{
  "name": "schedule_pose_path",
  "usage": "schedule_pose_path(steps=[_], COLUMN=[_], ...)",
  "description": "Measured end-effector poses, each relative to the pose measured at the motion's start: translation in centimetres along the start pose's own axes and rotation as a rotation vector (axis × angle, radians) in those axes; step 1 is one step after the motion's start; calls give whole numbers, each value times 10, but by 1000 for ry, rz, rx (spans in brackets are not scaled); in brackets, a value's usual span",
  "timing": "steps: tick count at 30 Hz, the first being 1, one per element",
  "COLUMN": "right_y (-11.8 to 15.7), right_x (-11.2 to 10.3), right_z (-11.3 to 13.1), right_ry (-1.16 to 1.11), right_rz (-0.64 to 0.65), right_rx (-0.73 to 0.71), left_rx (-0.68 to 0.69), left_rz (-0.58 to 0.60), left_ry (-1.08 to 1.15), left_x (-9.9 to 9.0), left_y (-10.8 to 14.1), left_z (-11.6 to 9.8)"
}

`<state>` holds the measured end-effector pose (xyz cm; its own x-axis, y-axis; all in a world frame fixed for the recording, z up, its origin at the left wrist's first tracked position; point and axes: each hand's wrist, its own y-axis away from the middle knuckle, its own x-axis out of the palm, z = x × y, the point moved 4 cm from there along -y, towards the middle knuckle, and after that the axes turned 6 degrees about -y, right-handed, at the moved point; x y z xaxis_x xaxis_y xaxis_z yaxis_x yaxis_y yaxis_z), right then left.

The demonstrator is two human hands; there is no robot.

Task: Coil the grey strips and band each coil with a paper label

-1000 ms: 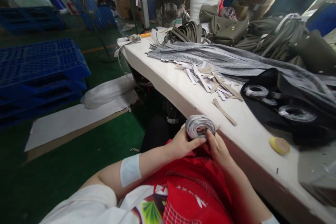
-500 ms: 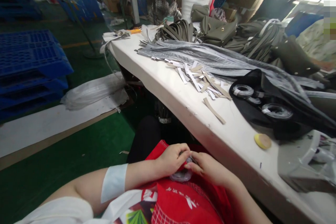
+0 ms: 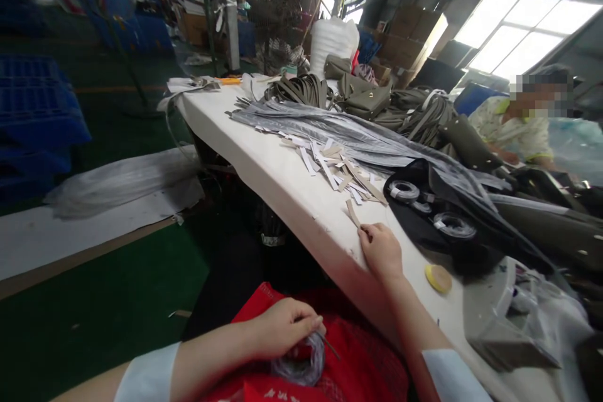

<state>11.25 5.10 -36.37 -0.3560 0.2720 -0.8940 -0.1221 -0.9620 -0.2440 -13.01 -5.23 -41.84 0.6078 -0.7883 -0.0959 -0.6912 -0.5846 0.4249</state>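
My left hand [image 3: 291, 328] is closed over a coil of clear plastic cord [image 3: 311, 372] in my lap, above the red apron [image 3: 362, 352]. A thin dark end sticks out from beside its fingers. On the near part of the white table, my right hand [image 3: 382, 252] pinches the end of a short greyish-beige strip [image 3: 352, 212]. Just beyond it lies a loose pile of similar beige and white strips [image 3: 336, 169]. To the right, several more coils [image 3: 453, 226] rest on black cloth [image 3: 424, 179].
A yellow tape roll [image 3: 438, 278] and a clear plastic-covered bin [image 3: 509, 320] are on the white table [image 3: 268, 160]. Long grey plastic-wrapped strips [image 3: 320, 129] and olive bags [image 3: 365, 100] lie behind. Another person [image 3: 513, 125] sits across the table. Blue pallets [image 3: 42, 113] stand at left.
My right hand has left the coil in my lap, reached forward onto the table and taken hold of the single beige strip. My left hand stays on the coil. The view has tilted up.
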Motion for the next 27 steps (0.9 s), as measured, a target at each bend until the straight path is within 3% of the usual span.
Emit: schedule_pose_path(steps=[12, 22, 27], right_y=[-4, -26, -33], right_x=[3, -1, 2], right_z=[0, 18, 17], right_ry=[181, 379, 397], right_rz=[66, 289, 305], right_rx=[44, 86, 131], left_rx=[83, 124, 145], left_rz=[-36, -43, -48], left_ry=[-54, -91, -83], left_x=[-3, -7, -7], left_y=[-5, -2, 2], left_z=[6, 7, 9])
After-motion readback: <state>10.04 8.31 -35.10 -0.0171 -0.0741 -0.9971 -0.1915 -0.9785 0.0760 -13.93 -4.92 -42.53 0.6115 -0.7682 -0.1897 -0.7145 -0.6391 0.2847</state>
